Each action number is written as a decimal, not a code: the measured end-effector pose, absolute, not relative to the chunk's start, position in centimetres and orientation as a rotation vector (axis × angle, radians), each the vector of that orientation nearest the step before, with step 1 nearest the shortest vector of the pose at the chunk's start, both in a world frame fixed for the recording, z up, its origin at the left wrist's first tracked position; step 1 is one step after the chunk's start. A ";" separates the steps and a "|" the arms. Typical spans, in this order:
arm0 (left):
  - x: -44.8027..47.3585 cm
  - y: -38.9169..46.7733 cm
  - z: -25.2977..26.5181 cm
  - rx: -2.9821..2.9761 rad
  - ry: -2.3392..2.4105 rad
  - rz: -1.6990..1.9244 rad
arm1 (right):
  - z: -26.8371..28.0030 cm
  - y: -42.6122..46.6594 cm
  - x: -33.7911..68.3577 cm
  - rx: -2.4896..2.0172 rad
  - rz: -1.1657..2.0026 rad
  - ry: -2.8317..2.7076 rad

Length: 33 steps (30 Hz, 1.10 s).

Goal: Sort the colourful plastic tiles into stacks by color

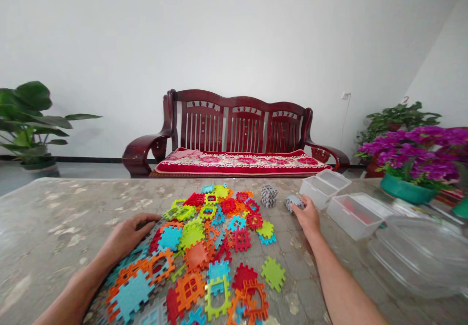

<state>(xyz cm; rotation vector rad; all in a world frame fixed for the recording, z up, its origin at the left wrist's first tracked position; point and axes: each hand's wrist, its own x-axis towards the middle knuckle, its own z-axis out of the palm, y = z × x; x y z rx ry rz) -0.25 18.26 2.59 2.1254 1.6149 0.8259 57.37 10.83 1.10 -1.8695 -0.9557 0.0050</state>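
A heap of toothed plastic building tiles [195, 256] in orange, lime, blue, red and grey covers the middle of the table. My left hand [133, 234] reaches to the heap's left edge, its thumb and fingertips closed at a grey tile [156, 227] that is partly hidden. On the right, my right hand [307, 215] grips a small stack of grey tiles [292, 201], thumb in front. Just left of that stack stands a taller stack of grey tiles [268, 195]. A lone lime tile [273, 274] lies flat, apart from the heap.
Two clear plastic boxes, a rear one [317, 192] and a front one [353, 217], stand open right of my right hand. Clear lidded containers [420, 256] sit nearer me. Purple flowers in a teal pot [407, 188] are at the far right. Beyond the table [58, 227] is a wooden bench [239, 120].
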 end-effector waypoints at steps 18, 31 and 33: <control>0.9 16.8 3.8 2.121 1.584 0.883 | 5.6 6.6 42.9 -1.294 -0.007 -1.902; 1.2 16.3 4.1 2.130 1.556 0.900 | 9.5 3.2 26.1 -0.775 0.338 -2.517; 1.2 16.2 4.1 2.128 1.558 0.904 | 9.3 2.4 24.8 -0.776 0.338 -2.603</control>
